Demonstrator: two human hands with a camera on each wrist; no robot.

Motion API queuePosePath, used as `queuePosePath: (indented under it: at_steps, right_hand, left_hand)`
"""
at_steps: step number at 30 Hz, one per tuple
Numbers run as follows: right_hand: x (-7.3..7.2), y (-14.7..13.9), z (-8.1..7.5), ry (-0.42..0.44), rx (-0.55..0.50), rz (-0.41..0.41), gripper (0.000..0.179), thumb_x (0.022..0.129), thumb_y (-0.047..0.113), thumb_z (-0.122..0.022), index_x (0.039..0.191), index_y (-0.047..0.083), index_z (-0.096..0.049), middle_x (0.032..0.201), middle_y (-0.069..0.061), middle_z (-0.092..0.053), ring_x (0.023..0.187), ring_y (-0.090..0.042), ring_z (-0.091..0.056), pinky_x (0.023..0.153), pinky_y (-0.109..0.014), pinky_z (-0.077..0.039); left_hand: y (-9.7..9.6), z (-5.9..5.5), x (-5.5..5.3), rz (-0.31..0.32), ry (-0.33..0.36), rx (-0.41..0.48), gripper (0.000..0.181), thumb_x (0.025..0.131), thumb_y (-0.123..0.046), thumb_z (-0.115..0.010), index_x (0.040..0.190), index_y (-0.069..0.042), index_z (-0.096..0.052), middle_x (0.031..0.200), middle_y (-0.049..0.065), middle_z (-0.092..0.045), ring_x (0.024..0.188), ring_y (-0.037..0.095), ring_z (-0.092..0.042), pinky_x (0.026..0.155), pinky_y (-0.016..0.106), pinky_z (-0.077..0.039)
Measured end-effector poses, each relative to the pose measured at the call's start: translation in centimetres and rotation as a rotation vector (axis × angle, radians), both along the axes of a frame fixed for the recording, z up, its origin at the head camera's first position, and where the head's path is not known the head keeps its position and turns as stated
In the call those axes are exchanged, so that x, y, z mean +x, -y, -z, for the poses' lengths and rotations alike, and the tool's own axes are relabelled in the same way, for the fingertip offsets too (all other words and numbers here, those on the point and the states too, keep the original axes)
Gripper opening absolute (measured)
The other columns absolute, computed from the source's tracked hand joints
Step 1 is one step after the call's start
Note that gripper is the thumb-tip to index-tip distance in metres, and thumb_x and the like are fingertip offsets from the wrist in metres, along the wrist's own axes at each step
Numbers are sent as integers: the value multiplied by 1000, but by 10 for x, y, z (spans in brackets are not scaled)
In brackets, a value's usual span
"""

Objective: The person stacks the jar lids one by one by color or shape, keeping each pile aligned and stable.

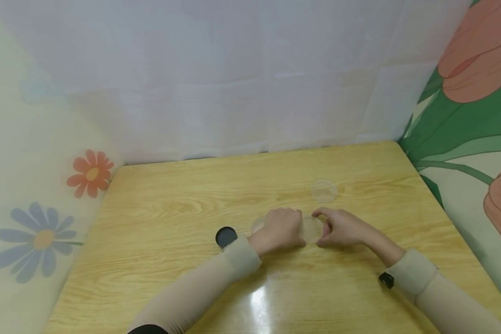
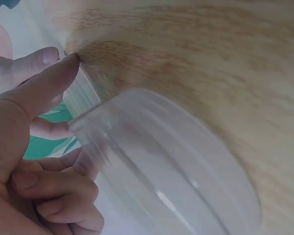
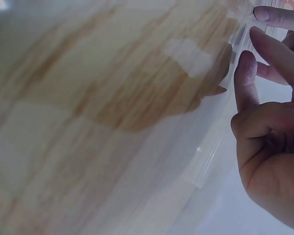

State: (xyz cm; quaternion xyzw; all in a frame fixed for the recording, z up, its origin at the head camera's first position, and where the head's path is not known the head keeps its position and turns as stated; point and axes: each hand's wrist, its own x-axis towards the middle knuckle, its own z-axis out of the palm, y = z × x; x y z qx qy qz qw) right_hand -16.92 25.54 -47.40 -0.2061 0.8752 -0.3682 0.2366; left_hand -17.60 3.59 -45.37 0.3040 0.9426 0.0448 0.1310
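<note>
Both hands meet at a clear round plastic container (image 1: 312, 230) on the wooden table. My left hand (image 1: 280, 228) grips its left side with thumb and forefinger; the other fingers are curled, as the left wrist view shows. From the right, my right hand (image 1: 341, 227) holds the opposite side between thumb and fingers. A second clear round piece (image 1: 257, 224) shows partly behind the left hand. Close up in the left wrist view stands a clear ridged container (image 2: 171, 161). In the right wrist view, the clear wall (image 3: 203, 161) beside the right fingers is blurred.
A black round shallow dish (image 1: 226, 236) lies beside the left cuff. Farther back, another clear disc-like piece (image 1: 324, 191) rests on the table (image 1: 171, 199). White cloth (image 1: 192, 93) hangs behind the table's rear edge, with flower-printed sheets at both sides.
</note>
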Motion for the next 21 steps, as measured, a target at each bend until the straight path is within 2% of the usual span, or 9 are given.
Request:
queuePosePath:
  at_steps: [9,13,17,19,21]
  right_hand:
    - [-1,-2,2,30,-8,3,80,81,16,-89,147,-1,-48,76,1,-67,66,-15,-64,60,-31,-53]
    - [-1,-5,2,43,-16,2,86,81,15,-89,151,-1,-43,78,2,-69,69,-16,-66,63,-33,-55]
    - [-3,-10,-1,29,-20,2,90,79,16,-90,153,-1,-41,78,3,-70,70,-17,-67,65,-34,-56]
    - [-5,-12,-4,19,-22,8,91,79,16,-90,153,-2,-41,78,2,-69,70,-17,-67,65,-35,-56]
    - [-6,-15,-7,8,-22,14,92,78,17,-90,153,-1,-41,78,2,-69,69,-18,-66,65,-35,-55]
  left_hand:
    - [1,1,-2,-5,15,-1,48,79,-46,-88,100,-9,-68,81,0,-63,70,15,-59,60,32,-52]
    - [4,-2,-3,-20,67,26,43,77,-44,-89,95,-12,-65,79,-3,-61,69,13,-57,61,31,-51]
    - [10,-11,-6,-44,120,60,40,75,-44,-89,83,-14,-64,79,-3,-61,69,15,-58,60,33,-51]
    - [13,-17,-8,-55,122,59,43,74,-46,-89,89,-11,-68,86,-1,-67,76,18,-63,65,35,-54]
    - [17,-24,-12,-59,129,56,55,76,-48,-90,106,-6,-72,102,4,-72,90,23,-68,74,38,-58]
